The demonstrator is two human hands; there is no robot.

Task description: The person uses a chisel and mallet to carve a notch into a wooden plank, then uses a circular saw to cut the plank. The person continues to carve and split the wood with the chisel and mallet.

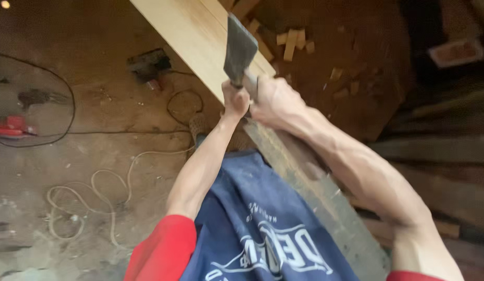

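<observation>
Both hands grip the handle of a hatchet. Its grey steel head is raised over a long pale wooden plank that runs from the top middle down to the right. My left hand wraps the handle just under the head. My right hand holds it right beside the left, knuckles up. The handle itself is almost fully hidden by the two hands. The lower stretch of the plank looks grey and rough, and passes under my right forearm.
Small wood offcuts lie scattered on the red-brown ground beyond the plank. A dark power tool and black cables sit on the concrete floor at left, with a pale coiled rope and a red tool. Stacked timbers lie at right.
</observation>
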